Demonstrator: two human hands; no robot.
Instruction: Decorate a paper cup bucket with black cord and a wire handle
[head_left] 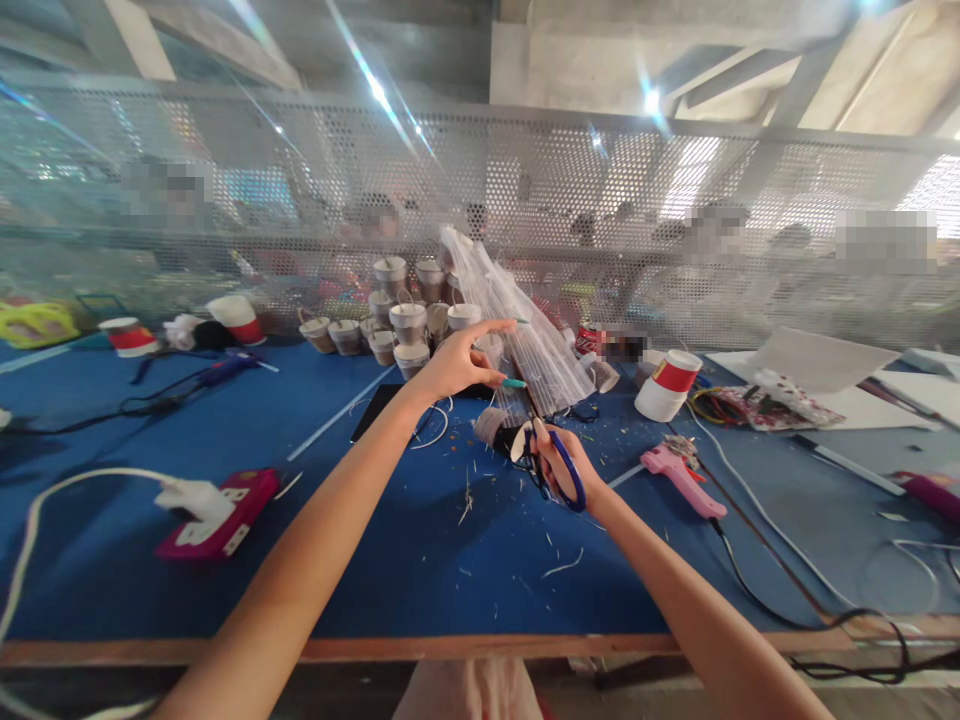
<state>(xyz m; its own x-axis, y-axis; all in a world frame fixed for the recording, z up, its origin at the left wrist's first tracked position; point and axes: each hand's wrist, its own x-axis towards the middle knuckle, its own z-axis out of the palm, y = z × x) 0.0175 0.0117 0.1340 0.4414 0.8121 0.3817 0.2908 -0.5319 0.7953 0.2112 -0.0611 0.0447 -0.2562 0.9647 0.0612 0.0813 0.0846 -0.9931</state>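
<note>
My right hand (562, 465) is closed round the blue-handled scissors (574, 478), whose blades point up and away toward the clear plastic. My left hand (461, 362) is raised just beyond and to the left, thumb and fingers apart, with green on the nails. Nothing shows plainly between its fingers. Behind both hands a long bundle of clear ribbed plastic (525, 330) leans at a slant. A small cup-like piece with a dark band (499, 430) lies by the scissors, partly hidden by my right hand.
Several small handled pots (409, 322) are stacked behind my left hand. A pink glue gun (679, 480) lies right, near a red-and-white roll (671, 385). At left is a magenta power strip (240, 515) with a plug. Scraps litter the blue table (420, 570); perforated metal screen (300, 190) behind.
</note>
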